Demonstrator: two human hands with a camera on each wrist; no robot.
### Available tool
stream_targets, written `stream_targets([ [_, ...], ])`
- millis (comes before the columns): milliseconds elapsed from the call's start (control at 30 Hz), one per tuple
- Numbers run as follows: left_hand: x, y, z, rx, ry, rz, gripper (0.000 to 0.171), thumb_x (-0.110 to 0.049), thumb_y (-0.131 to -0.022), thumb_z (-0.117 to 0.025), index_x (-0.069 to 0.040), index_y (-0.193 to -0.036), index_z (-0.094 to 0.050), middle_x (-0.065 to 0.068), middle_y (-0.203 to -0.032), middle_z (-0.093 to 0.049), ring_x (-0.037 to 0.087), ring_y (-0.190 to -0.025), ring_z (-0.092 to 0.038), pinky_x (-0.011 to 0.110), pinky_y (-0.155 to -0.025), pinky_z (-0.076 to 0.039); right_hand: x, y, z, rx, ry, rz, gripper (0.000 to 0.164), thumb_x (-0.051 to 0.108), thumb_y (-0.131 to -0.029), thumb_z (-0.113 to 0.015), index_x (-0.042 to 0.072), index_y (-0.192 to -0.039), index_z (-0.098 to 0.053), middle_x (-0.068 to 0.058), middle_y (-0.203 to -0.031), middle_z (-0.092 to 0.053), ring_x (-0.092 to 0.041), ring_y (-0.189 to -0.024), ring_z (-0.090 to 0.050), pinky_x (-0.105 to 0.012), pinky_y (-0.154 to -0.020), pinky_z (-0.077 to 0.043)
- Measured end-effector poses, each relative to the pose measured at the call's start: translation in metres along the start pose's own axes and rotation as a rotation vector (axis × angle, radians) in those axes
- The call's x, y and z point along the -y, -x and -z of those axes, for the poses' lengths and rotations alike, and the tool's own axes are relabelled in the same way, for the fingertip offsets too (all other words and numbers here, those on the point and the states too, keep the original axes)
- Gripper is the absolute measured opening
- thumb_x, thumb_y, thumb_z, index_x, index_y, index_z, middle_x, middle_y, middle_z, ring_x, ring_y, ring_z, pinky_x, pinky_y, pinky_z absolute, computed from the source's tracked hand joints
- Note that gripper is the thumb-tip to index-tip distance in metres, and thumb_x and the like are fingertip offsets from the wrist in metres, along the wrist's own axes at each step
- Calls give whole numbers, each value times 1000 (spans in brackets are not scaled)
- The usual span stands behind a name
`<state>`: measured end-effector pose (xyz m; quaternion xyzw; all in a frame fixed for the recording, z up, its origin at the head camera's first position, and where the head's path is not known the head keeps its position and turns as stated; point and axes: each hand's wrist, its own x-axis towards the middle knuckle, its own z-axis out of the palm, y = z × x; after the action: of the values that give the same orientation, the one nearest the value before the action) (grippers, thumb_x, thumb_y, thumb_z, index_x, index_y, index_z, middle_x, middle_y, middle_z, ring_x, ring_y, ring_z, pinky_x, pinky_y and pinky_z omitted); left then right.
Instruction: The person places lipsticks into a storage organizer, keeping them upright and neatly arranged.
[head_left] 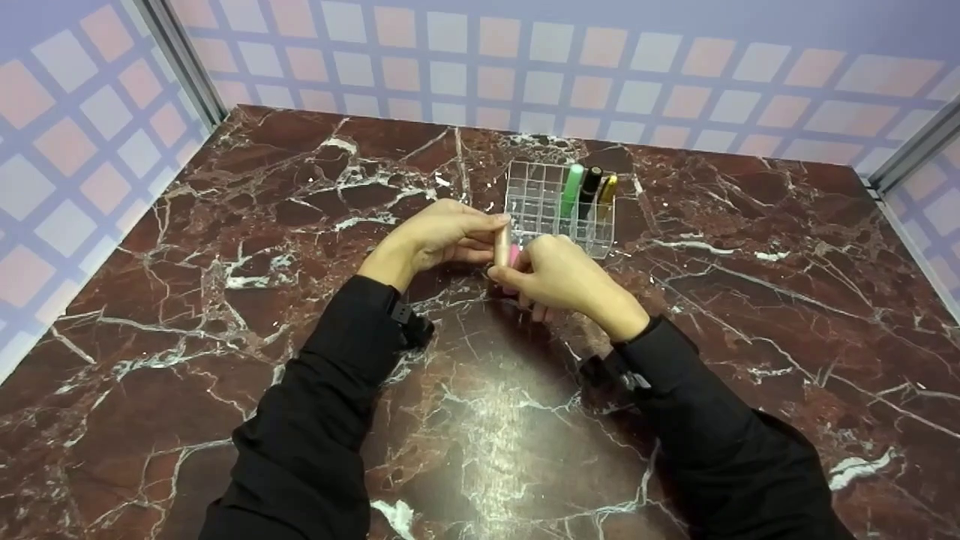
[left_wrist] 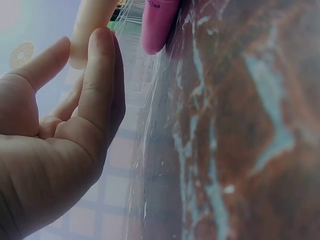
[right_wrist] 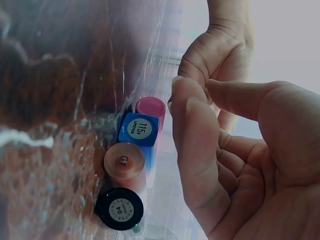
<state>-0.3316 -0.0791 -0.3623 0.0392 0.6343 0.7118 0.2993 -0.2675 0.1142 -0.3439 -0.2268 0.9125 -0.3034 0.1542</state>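
Observation:
A pale beige cosmetic tube (head_left: 502, 244) spans the space between both hands, over the table. My left hand (head_left: 454, 234) pinches its far end between thumb and fingertips; the left wrist view shows the tube (left_wrist: 92, 35) between them. At the near end, my right hand (head_left: 559, 274) pinches it with thumb and curled fingers. In the right wrist view the right hand (right_wrist: 240, 150) hides the tube. Beneath that hand lie a pink tube (right_wrist: 150, 109), a blue square lipstick (right_wrist: 140, 127), a peach tube (right_wrist: 124, 162) and a black tube (right_wrist: 120, 209), side by side.
A clear compartment organizer (head_left: 536, 191) stands just beyond the hands. At its right side stand a green tube (head_left: 571, 191), a black tube (head_left: 590, 191) and a gold tube (head_left: 607, 196). Tiled panels (head_left: 510, 67) border the dark marbled table (head_left: 750, 315).

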Motion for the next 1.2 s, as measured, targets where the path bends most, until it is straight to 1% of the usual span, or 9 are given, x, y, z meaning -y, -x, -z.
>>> stream_targets([
  [100, 1, 0, 0, -2, -4, -13, 38, -19, -84, -70, 5, -112, -62, 21, -108, -63, 27, -93, -65, 31, -81, -53, 0, 0, 1, -1, 8, -4, 41, 41, -91, -56, 3, -85, -69, -11, -66, -66, -24, -49, -63, -41, -45, -54],
  [333, 0, -1, -1, -8, -5, -25, 33, -18, -83, -71, 1, -109, -64, 20, -109, -63, 28, -96, -64, 31, -82, -53, -2, 0, 3, -21, 3, 0, 39, 40, -92, -55, 4, -86, -70, -11, -66, -66, -19, -46, -62, -40, -44, -54],
  [567, 0, -3, -3, -19, 15, -55, 31, -16, -82, -71, 1, -107, -65, 21, -107, -63, 28, -93, -64, 31, -81, -53, -6, -1, 5, -21, -25, 1, 39, 41, -92, -55, 6, -85, -71, -13, -68, -66, -19, -45, -62, -40, -44, -54],
  [700, 1, -4, -5, -37, 37, -107, 30, -15, -83, -71, 3, -107, -64, 26, -112, -60, 29, -92, -64, 33, -82, -53, -9, -3, 7, -56, -21, 17, 38, 42, -92, -56, 7, -85, -71, -12, -66, -66, -20, -45, -61, -39, -43, -53],
  [800, 0, -7, -8, -54, 46, -139, 32, -16, -83, -71, 3, -107, -64, 26, -114, -58, 30, -93, -64, 34, -83, -53, -11, -4, 9, -85, -28, 11, 39, 43, -91, -56, 7, -86, -71, -11, -66, -66, -22, -47, -62, -38, -43, -53],
  [867, -2, -9, -10, -70, 51, -149, 32, -18, -83, -71, 3, -106, -64, 25, -114, -58, 30, -94, -64, 33, -84, -53, -13, -4, 11, -101, -47, -8, 41, 44, -91, -56, 6, -89, -70, -10, -68, -66, -25, -49, -63, -38, -43, -53],
  [1000, -7, -13, -14, -104, 60, -162, 33, -18, -83, -71, 3, -107, -64, 23, -112, -60, 30, -95, -64, 33, -83, -53, -15, -4, 14, -137, -111, -43, 45, 47, -89, -57, 4, -95, -68, -11, -70, -66, -30, -53, -64, -42, -45, -54],
  [1100, -11, -18, -16, -116, 64, -173, 36, -18, -83, -71, 5, -109, -62, 23, -110, -61, 30, -94, -64, 32, -82, -53, -18, -5, 17, -167, -146, -42, 48, 48, -89, -57, 2, -98, -68, -13, -71, -66, -31, -53, -64, -45, -46, -53],
  [1200, -15, -22, -17, -123, 74, -166, 36, -17, -83, -71, 6, -109, -62, 21, -106, -63, 29, -94, -64, 32, -82, -54, -21, -5, 18, -207, -144, -28, 46, 46, -89, -57, 2, -98, -68, -14, -70, -66, -29, -50, -63, -45, -45, -53],
])
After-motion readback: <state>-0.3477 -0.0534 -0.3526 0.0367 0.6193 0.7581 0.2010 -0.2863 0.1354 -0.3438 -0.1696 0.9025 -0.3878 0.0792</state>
